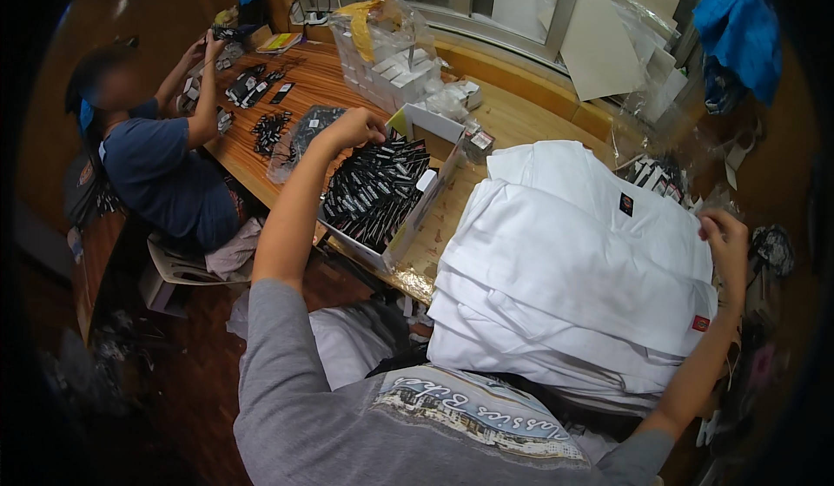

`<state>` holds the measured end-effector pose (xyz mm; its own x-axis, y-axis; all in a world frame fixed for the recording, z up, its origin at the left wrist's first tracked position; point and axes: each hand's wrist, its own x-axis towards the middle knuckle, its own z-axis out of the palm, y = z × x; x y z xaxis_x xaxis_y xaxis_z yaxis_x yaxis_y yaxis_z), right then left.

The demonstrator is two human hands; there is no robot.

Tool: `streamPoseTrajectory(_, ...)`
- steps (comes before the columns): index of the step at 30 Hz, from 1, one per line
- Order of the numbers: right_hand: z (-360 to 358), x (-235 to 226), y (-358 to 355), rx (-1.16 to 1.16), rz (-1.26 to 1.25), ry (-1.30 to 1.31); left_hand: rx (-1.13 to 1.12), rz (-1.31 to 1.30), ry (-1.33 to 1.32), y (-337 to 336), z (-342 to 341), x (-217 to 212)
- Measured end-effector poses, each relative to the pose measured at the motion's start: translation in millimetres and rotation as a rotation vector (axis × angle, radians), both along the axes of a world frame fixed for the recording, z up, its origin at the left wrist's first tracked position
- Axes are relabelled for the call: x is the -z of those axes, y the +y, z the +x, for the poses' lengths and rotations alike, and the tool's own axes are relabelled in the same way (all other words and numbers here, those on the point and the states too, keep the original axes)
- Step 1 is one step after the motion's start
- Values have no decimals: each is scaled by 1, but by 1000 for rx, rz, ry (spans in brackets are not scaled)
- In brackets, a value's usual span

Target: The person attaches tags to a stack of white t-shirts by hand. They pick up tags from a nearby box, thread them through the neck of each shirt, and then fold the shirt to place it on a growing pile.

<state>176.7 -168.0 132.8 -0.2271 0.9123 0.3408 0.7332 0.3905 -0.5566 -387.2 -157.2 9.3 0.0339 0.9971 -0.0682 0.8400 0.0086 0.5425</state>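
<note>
A pile of folded white shirts (556, 251) lies in front of me, the top one bearing a small black label (626, 204) at the neck and a red label (700, 323) lower down. My right hand (726, 236) is at the pile's right edge, fingers bent in a pinch; whether cloth or something small is in them does not show. To the left, my left hand (356, 128) reaches over an open white box (417, 218) packed with black hang tags (375, 189). Its fingers are curled by the tags at the far side, and what they grip is hidden.
Another person (165, 156) sits at the left of the wooden table, both hands raised to dark items. Beyond the box stands a plastic bag of small white boxes (382, 69). Black tags (271, 132) lie in loose heaps. Blue bags (738, 34) hang at the upper right.
</note>
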Motion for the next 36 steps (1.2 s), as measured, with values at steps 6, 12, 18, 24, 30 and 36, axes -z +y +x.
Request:
streamPoseTrajectory(6, -67, 18, 10, -163, 145, -234, 12, 463, 306, 16, 15, 17)
streamPoseTrajectory(12, -106, 49, 18, -239, 256, -383, 41, 166, 423, 41, 41, 23)
streamPoseTrajectory(18, -108, 61, 15, -233, 249, -414, 5, 143, -28, 50, 37, 24)
streamPoseTrajectory(24, -105, 60, 20, -238, 220, -362, -189, 241, -685, 32, 38, 0)
streamPoseTrajectory(30, -141, 46, 32, -365, 290, -181, -337, 500, -792, 23, 44, -19)
streamPoseTrajectory(36, -206, 28, 21, -378, 563, 111, 5, 722, -533, 16, 160, -82)
